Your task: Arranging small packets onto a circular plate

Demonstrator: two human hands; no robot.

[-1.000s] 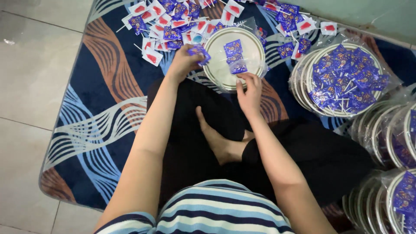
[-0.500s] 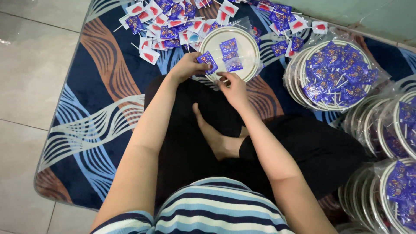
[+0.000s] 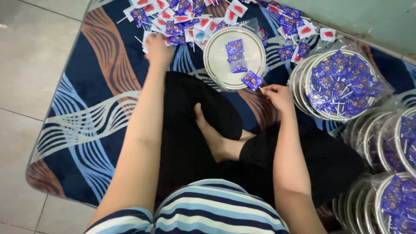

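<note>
Seated cross-legged on a patterned blue rug (image 3: 86,108), seen from above, bare foot (image 3: 212,134) at frame center. Left hand (image 3: 158,47) reaching to upper left of frame, down on the edge of a loose pile of wrapped lollipops (image 3: 182,17), red-white and purple wrappers mixed; fingers curled over the pile, can't tell if pinching anything. Right hand (image 3: 277,95) at center-right, thumb & forefinger pinched on the white stick of a purple-wrapped lollipop (image 3: 252,80), other fingers tucked. That lollipop lying over the lower right rim of a round white plate (image 3: 216,52) w/ plastic bag under it, upper center of frame. On the plate, approx three more purple lollipops (image 3: 236,54), near the middle. Right of the plate, a stack of bagged plates (image 3: 299,82) topped w/ a heap of purple lollipops (image 3: 342,84). More bagged plate stacks (image 3: 381,138) along the right edge & lower right corner, some w/ purple lollipops inside. Grey floor tiles (image 3: 34,52) left of the rug. Striped shirt (image 3: 208,212) at bottom center, black trousers (image 3: 186,130) over the legs
</note>
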